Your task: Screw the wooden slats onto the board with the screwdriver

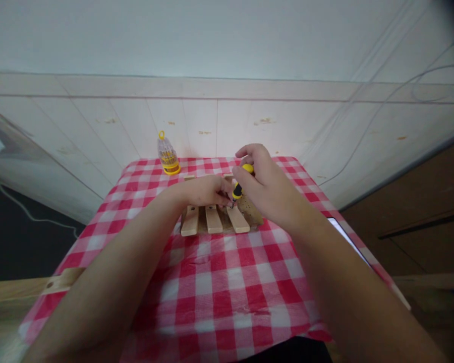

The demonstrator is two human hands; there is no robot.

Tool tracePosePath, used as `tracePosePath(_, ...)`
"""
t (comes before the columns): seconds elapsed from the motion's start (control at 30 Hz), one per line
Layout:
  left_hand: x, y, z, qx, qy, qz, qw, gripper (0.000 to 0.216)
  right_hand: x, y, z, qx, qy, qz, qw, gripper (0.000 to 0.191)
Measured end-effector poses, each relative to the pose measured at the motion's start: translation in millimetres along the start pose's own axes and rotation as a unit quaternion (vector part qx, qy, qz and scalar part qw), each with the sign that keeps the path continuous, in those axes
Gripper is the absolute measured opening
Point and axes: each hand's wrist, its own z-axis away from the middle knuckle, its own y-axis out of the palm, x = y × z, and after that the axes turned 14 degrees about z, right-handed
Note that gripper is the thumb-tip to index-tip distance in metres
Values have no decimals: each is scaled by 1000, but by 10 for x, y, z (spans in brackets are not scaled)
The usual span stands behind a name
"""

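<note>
My right hand (263, 179) is closed around the handle of a yellow-and-black screwdriver (237, 191), which tilts down to the left. Its tip meets the upper end of the rightmost light wooden slat (239, 221). My left hand (210, 190) reaches over the slats, its fingertips pinched close beside the screwdriver's tip; whatever lies between them is hidden. Beside that slat lie a middle slat (214, 222) and a left slat (190, 223), each with a dark screw head near its upper end. Under the slats shows a brown board (253, 209) with small dark dots.
A clear bit case with a yellow base (170, 160) stands at the table's back left. A phone (350, 241) lies along the right edge. Another wooden piece (64, 280) rests at the left edge. The red-and-white checked tablecloth (208, 292) meets a white wall (219, 126) behind.
</note>
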Motion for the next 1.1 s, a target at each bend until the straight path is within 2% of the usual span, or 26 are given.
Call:
tracePosePath(0.1, -36, -3, 8, -4, -7, -12, 1000, 18, -98, 42, 83, -38, 52, -97, 993, 17)
tracePosePath(0.2, -28, 1, 0, -3, -2, -20, 1000, 16, -198, 119, 155, -44, 50, -162, 985, 24)
tracePosePath(0.3, -11, 9, -6, -11, -15, -24, 1000, 19, -278, 202, 198, -35, 4, -147, 988, 34)
tracePosePath(0.4, -17, 10, 1, -10, -33, -11, 999, 21, -336, 255, 206, -41, -22, -117, 992, 37)
tracePosePath(0.57, -65, 0, 16, 20, -42, 21, 999, 18, -415, 252, 191, -34, 0, -126, 991, 41)
tracePosePath(0.73, -96, 19, 10, -7, -35, -21, 999, 16, -436, 246, 192, -20, -2, -121, 992, 47)
tracePosePath(0.83, -93, 31, 5, -12, -50, -28, 998, 15, -425, 276, 194, -18, -7, -159, 987, 55)
tracePosePath(1.0, -74, 22, 8, -23, -57, -5, 998, 11, -453, 328, 184, -45, 13, -158, 986, 37)
tracePosePath(1.1, -74, 7, 18, -6, -60, 20, 998, 11, -478, 344, 178, -54, 20, -147, 987, 37)
